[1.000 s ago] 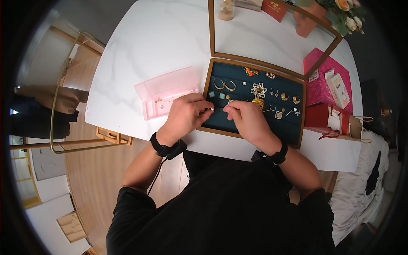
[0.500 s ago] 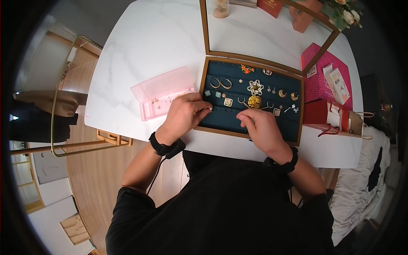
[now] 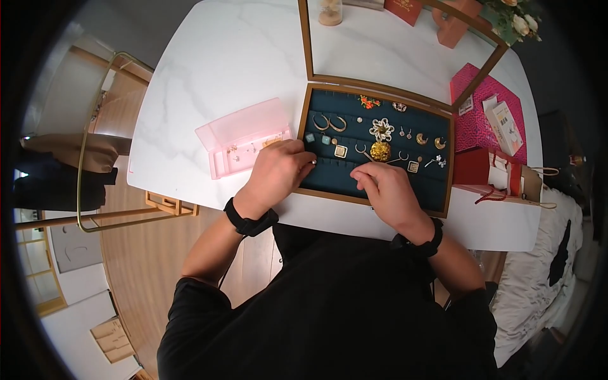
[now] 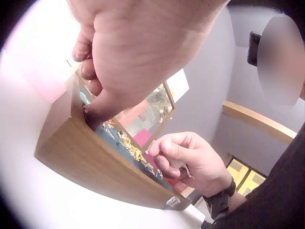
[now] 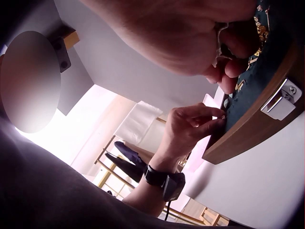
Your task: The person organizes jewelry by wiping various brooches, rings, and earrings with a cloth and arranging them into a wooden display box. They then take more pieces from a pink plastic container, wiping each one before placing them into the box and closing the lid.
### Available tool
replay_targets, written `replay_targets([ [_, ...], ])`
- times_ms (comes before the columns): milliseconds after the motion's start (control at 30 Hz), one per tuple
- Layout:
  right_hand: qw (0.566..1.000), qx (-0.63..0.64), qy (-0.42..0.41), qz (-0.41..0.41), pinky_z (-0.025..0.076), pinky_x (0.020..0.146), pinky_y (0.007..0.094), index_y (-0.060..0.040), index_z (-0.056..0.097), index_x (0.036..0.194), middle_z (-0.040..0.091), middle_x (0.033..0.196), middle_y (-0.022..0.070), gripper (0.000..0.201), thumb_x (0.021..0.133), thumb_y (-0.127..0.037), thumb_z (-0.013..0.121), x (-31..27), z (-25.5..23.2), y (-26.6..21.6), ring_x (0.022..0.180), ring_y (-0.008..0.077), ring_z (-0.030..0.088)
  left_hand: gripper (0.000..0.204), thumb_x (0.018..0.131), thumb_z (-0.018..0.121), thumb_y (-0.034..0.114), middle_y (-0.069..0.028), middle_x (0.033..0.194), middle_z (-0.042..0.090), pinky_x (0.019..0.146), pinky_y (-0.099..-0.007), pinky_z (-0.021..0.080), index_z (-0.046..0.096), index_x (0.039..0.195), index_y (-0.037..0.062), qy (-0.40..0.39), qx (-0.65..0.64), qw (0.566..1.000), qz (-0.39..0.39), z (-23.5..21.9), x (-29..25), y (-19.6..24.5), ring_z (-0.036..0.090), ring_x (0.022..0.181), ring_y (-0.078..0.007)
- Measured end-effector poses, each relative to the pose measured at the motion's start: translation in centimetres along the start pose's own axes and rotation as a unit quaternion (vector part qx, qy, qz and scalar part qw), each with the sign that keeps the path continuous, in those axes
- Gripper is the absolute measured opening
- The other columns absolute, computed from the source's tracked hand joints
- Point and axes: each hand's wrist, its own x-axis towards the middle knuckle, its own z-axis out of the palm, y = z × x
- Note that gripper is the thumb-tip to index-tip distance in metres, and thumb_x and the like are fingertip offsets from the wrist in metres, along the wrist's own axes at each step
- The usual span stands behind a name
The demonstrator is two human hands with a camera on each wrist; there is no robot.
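My left hand [image 3: 278,170] pinches a small shiny stud [image 3: 313,162] between thumb and forefinger. It is low over the front left corner of the wooden jewelry box [image 3: 364,198], whose dark green lining shows beneath. My right hand [image 3: 389,193] hovers above the box's front edge with curled fingers. In the right wrist view a thin, whitish, crumpled scrap [image 5: 219,44] sticks out of its palm. Behind the hands lie gold hoop earrings [image 3: 337,124], a square earring [image 3: 340,152], a silver flower brooch [image 3: 382,130] and a round yellow ornament [image 3: 380,151].
The box's framed glass lid [image 3: 380,94] stands raised at the back. Left of the box an open pink plastic case [image 3: 244,123] holds small jewelry. To the right are a pink patterned box [image 3: 465,123] and a red gift bag [image 3: 472,171]. Flowers [image 3: 519,24] stand behind.
My right hand has drawn back to the right from beside the left, uncovering the square earring. The left hand stays at the corner, still pinching the stud.
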Motion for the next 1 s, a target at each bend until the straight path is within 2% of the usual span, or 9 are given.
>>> replay_targets([
  [400,1.000,-0.016,-0.008,-0.004,0.057,0.073,0.0407,0.0046,0.075,0.106,0.074,0.088,0.0183,0.013,0.104,-0.006,0.068,0.1,0.3,-0.3,0.079,0.0340,0.075,0.017,0.077,0.085,0.006,-0.0095,0.085,0.066,0.075,-0.0442,0.057,0.079,0.093,0.0064,0.012,-0.003,0.999,0.034,0.0,0.0,-0.3,0.069,0.083,-0.0327],
  [567,1.000,-0.022,-0.016,0.000,0.057,0.071,0.0378,0.0041,0.075,0.105,0.075,0.090,0.0172,0.012,0.105,-0.006,0.069,0.2,0.6,-0.9,0.078,0.0304,0.076,0.017,0.082,0.086,0.008,-0.0095,0.087,0.065,0.075,-0.0435,0.057,0.078,0.096,0.0053,0.022,-0.024,0.999,0.023,-0.6,-0.6,0.2,0.069,0.083,-0.0326],
  [667,0.999,-0.026,-0.018,-0.009,0.058,0.071,0.0376,0.0039,0.075,0.105,0.076,0.091,0.0171,0.011,0.104,-0.006,0.069,0.7,0.7,-1.5,0.078,0.0299,0.076,0.018,0.082,0.086,0.005,-0.0098,0.088,0.067,0.073,-0.0426,0.057,0.079,0.099,0.0045,0.077,-0.041,0.996,0.003,-2.7,-1.9,-0.9,0.069,0.082,-0.0322],
  [733,0.999,-0.025,-0.027,-0.008,0.058,0.073,0.0379,0.0029,0.076,0.105,0.076,0.094,0.0168,0.011,0.104,-0.006,0.071,1.6,0.7,-2.1,0.081,0.0309,0.076,0.016,0.086,0.083,-0.003,-0.0108,0.090,0.071,0.068,-0.0368,0.057,0.079,0.101,0.0023,0.130,-0.050,0.987,-0.079,-4.2,-3.8,-2.9,0.071,0.080,-0.0267],
  [800,0.995,-0.063,-0.016,-0.075,0.058,0.076,0.0382,0.0019,0.076,0.107,0.077,0.096,0.0162,0.011,0.103,-0.008,0.073,3.1,1.1,-3.1,0.086,0.0327,0.076,0.016,0.086,0.083,-0.003,-0.0109,0.091,0.073,0.068,-0.0337,0.058,0.079,0.102,0.0007,0.165,-0.028,0.969,-0.183,-5.9,-5.8,-5.0,0.069,0.077,-0.0220],
  [867,0.993,-0.069,-0.024,-0.088,0.058,0.078,0.0404,0.0000,0.076,0.104,0.074,0.094,0.0147,0.010,0.101,-0.010,0.074,5.3,2.0,-4.2,0.087,0.0345,0.075,0.012,0.088,0.082,-0.002,-0.0091,0.089,0.074,0.068,-0.0324,0.057,0.080,0.100,0.0014,0.176,0.020,0.959,-0.221,-7.1,-7.5,-6.7,0.068,0.073,-0.0202],
  [933,0.973,-0.157,-0.022,-0.167,0.059,0.076,0.0424,-0.0002,0.074,0.097,0.070,0.091,0.0153,0.005,0.095,-0.005,0.074,7.7,3.4,-4.9,0.084,0.0348,0.074,0.012,0.088,0.083,-0.001,-0.0095,0.090,0.074,0.067,-0.0326,0.056,0.081,0.100,0.0015,0.171,0.051,0.952,-0.248,-7.4,-8.8,-7.8,0.067,0.072,-0.0202],
  [967,0.973,-0.158,-0.024,-0.167,0.059,0.076,0.0424,-0.0002,0.074,0.097,0.070,0.091,0.0153,0.005,0.095,-0.005,0.074,9.2,4.1,-5.0,0.084,0.0348,0.074,0.012,0.088,0.083,-0.001,-0.0095,0.090,0.074,0.067,-0.0326,0.056,0.081,0.100,0.0015,0.171,0.050,0.952,-0.249,-7.5,-8.9,-7.9,0.067,0.072,-0.0202],
  [1000,0.946,-0.241,-0.052,-0.209,0.060,0.075,0.0428,-0.0010,0.074,0.093,0.069,0.089,0.0154,0.003,0.091,-0.004,0.074,10.6,5.1,-5.0,0.083,0.0341,0.074,0.013,0.087,0.083,-0.001,-0.0096,0.090,0.074,0.067,-0.0330,0.056,0.081,0.100,0.0013,0.162,0.042,0.953,-0.252,-7.6,-9.2,-7.9,0.067,0.072,-0.0204],
])
